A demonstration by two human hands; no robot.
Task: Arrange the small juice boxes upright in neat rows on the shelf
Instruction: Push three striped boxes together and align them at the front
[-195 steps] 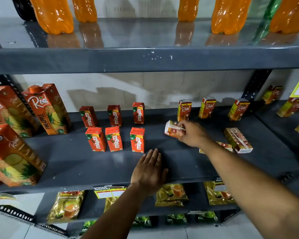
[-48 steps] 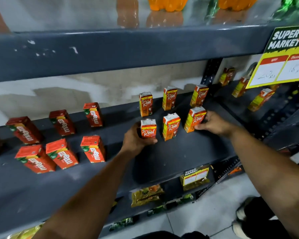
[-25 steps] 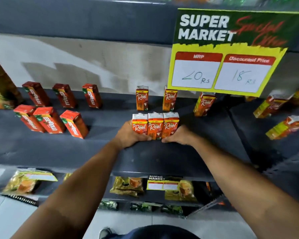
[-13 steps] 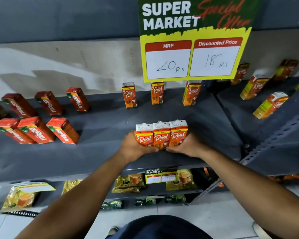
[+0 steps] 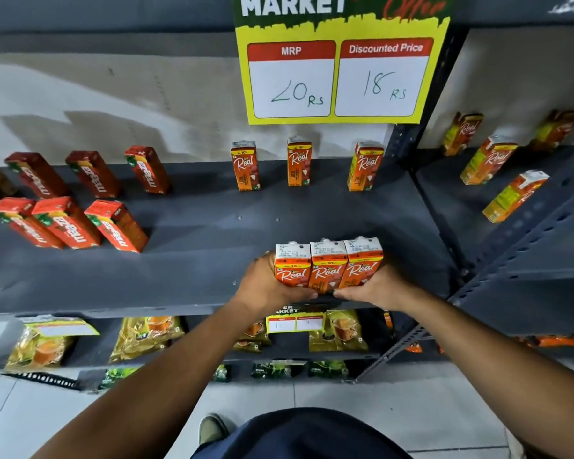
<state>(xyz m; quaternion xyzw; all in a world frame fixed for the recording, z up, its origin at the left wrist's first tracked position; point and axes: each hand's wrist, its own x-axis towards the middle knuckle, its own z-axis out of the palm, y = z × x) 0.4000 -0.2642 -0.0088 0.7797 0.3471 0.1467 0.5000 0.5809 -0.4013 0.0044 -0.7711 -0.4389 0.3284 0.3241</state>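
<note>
Three small orange Real juice boxes [image 5: 328, 265] stand upright, pressed side by side near the front edge of the grey shelf [image 5: 193, 260]. My left hand [image 5: 269, 284] cups the left box, and my right hand [image 5: 375, 286] cups the right box, squeezing the trio together. Three more Real boxes [image 5: 299, 164] stand spaced apart along the back wall. Two rows of red Maaza boxes [image 5: 80, 207] stand on the left of the same shelf.
A yellow price sign [image 5: 335, 71] hangs from the shelf above, over the back row. More Real boxes [image 5: 497, 167] stand on the neighbouring shelf to the right. Yellow pouches [image 5: 146, 336] fill the lower shelf. A steel upright [image 5: 408, 140] divides the bays.
The last lying box was stood up and joined the others. Both hands pressed the three front boxes together and slid them toward the shelf's front edge. My head moved to the right.
</note>
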